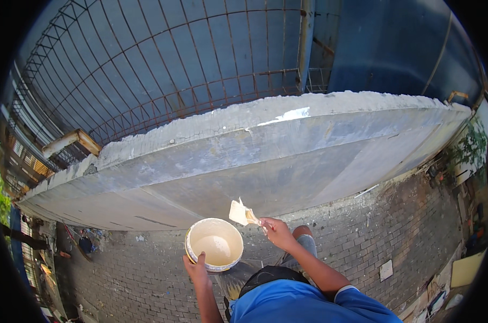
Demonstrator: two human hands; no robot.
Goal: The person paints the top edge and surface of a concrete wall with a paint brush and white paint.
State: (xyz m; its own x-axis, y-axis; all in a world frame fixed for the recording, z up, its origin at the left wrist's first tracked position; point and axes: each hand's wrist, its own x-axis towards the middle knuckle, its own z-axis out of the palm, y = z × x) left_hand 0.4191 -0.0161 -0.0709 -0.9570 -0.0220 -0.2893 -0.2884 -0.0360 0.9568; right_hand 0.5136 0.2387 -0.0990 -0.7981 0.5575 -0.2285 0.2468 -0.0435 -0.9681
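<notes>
My left hand (196,268) grips the near rim of a round plastic paint bucket (192,230), thumb over the edge. Off-white paint (215,244) lies inside it. To the right of the bucket, my right hand (277,232) holds a wide paintbrush (240,213) by its handle. Thick pale paint coats the bristles, which point left, apart from the bucket and from the wall. Ahead runs a grey concrete wall (236,149) with a rough, chipped top edge. A bright white patch of wet-looking paint (286,116) shows on its upper edge.
Behind the wall top stands a rusty metal grid (179,52) against blue panels (389,52). A rusty bracket (76,141) juts out at the left. Brick paving (349,250) lies below, with a pale square piece (385,270) on it. Assorted debris (442,298) lines the right side.
</notes>
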